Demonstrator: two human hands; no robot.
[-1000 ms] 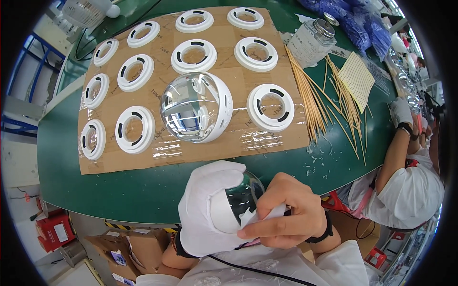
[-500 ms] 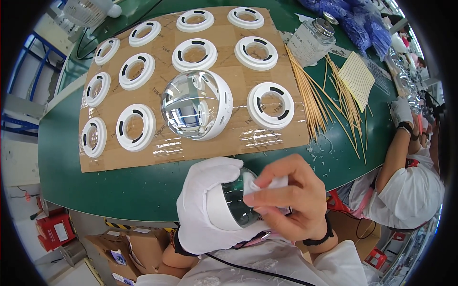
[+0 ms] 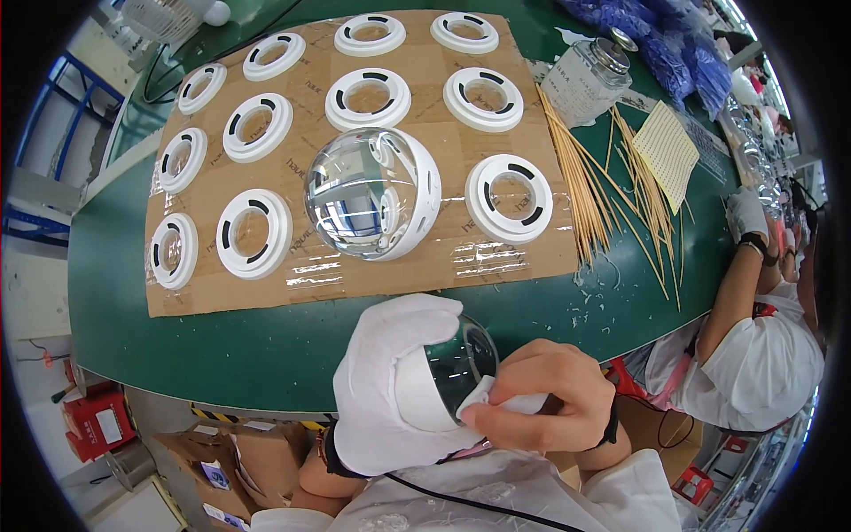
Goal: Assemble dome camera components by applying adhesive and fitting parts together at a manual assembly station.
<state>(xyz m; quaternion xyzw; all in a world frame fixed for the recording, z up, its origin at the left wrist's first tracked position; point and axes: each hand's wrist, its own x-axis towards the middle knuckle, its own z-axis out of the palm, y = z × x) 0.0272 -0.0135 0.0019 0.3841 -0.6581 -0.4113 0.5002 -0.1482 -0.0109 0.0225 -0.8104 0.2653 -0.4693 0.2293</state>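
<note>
My left hand (image 3: 368,399), in a white glove, wraps round a globe with a clear dome (image 3: 459,359) and a white base (image 3: 417,390), held just off the table's near edge. Bare, my right hand (image 3: 554,395) pinches a folded white cloth (image 3: 476,399) against the lower right of the dome. Beyond them a similar globe with a clear dome (image 3: 355,199) and white back (image 3: 428,199) rests on a cardboard sheet (image 3: 408,277). Around it lie several white rings with black strips, among them a near right ring (image 3: 479,217) and a near left ring (image 3: 223,239).
Right of the cardboard lie thin wooden sticks (image 3: 581,191), a glass jar (image 3: 585,84) with a metal lid and a yellow dotted sheet (image 3: 665,151). Blue plastic bags (image 3: 665,44) are heaped at the far right. A co-worker's gloved hand (image 3: 746,215) shows at the right edge.
My right hand has moved slightly down with the cloth, from the dome's upper face to its lower right. The left hand keeps its hold, shifted slightly right in the picture.
</note>
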